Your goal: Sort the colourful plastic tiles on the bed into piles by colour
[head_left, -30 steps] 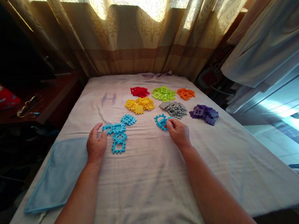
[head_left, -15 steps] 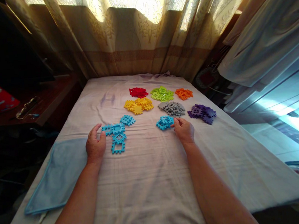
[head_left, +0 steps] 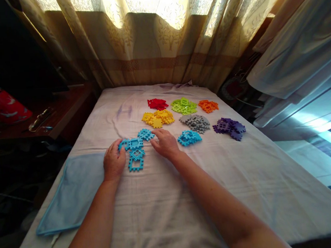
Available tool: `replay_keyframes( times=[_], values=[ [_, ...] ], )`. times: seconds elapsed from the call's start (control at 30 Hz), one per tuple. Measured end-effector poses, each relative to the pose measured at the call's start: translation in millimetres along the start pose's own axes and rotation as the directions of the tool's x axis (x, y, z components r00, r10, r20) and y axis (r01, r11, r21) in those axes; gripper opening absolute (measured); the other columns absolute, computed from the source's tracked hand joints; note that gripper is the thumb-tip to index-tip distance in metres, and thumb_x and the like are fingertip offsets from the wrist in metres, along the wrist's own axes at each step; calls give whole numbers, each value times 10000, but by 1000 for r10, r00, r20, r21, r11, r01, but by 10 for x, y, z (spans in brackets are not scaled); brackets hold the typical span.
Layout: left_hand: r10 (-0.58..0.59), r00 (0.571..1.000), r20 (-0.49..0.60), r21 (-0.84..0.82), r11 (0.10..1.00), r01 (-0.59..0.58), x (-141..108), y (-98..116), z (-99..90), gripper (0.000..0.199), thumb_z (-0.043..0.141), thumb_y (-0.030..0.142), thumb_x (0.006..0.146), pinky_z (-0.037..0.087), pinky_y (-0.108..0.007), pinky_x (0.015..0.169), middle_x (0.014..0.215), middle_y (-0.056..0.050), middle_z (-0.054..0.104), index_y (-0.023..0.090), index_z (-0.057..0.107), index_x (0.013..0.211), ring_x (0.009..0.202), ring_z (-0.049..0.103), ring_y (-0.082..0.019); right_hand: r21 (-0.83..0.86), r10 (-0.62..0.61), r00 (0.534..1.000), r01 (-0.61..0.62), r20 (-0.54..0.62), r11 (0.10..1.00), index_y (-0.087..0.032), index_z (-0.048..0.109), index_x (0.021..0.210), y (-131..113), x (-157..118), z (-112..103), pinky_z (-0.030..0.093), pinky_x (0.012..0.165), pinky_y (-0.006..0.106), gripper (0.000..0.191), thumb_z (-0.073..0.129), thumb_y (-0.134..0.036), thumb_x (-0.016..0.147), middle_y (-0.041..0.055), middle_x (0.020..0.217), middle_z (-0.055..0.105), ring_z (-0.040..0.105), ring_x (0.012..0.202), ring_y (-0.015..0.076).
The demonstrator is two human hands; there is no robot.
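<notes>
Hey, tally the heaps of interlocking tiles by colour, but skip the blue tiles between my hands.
Blue heap: 1
Red heap: 1
Yellow heap: 1
Lime-green heap: 1
Orange heap: 1
Grey heap: 1
Purple heap: 1
Total: 7

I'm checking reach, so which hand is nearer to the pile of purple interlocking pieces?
Right. The right hand is left of the purple pile, with the blue pile roughly between them; the left hand is farther left, at the left end of the laid-out blue pieces.
</notes>
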State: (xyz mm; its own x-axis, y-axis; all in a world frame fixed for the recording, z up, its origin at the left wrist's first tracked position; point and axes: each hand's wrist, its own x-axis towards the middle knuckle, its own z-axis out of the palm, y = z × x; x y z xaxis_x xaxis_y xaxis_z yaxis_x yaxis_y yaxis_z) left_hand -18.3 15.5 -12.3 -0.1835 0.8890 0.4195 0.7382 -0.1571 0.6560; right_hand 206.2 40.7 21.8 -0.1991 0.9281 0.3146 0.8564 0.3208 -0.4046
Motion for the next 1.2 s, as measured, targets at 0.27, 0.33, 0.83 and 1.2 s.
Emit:
replay_keyframes(
  times=[0.27,0.33,0.83,1.2],
  values=[
    [21,999,33,43,999,-23,-1,4,7,410,441,294,848,433,-411,1086,1258,-70,688,218,661,1186,1206,606,-234,-110,62,993,-51,98,993,-227,672,1191,-228,273,239,448,921,414,332,572,-387,918,105,1256,646,564,1131,287],
    [28,999,32,43,999,-29,2,5,3,406,448,292,846,437,-404,1080,1248,-66,693,221,666,1181,1194,612,-232,-109,71,994,-62,88,992,-226,686,1142,-238,268,231,442,917,408,289,574,-370,919,101,1218,663,567,1113,280],
    [4,999,33,23,1000,-5,5,33,-18,406,461,326,838,472,-411,1037,1175,-69,726,215,684,1159,1102,654,-248,14,168,858,-185,-486,983,-156,622,1129,1014,-911,-501,460,955,447,460,573,-515,844,158,1092,691,614,1038,289],
    [-95,992,78,-4,995,96,-20,79,-54,392,460,327,866,498,-375,1000,1130,-45,741,213,689,1162,1014,670,-219,-59,453,805,-511,-383,858,-154,633,1111,1286,-1013,-454,444,870,418,461,560,-499,814,149,1071,691,602,1004,292]
  ],
)
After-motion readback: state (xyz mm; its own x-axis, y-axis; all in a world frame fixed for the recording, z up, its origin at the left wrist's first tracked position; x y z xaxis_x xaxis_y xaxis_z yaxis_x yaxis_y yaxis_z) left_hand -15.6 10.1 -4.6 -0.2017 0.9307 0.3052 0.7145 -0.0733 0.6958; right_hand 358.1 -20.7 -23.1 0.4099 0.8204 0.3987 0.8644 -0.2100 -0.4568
